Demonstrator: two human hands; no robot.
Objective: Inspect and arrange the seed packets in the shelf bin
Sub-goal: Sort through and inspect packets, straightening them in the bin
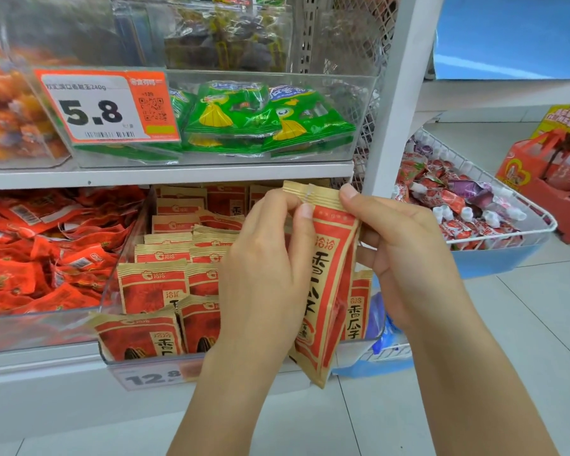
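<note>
A tan and red seed packet hangs upright in front of the clear shelf bin, held between both hands. My left hand pinches its top left edge with thumb and fingers. My right hand grips its top right corner and right side. Several matching seed packets stand in rows inside the bin on the lower shelf. One packet at the bin's right end shows behind the held one.
A clear bin of green packets with a 5.8 price tag sits on the shelf above. Red snack packs fill the bin to the left. A white upright post and a wire basket of small pouches stand to the right.
</note>
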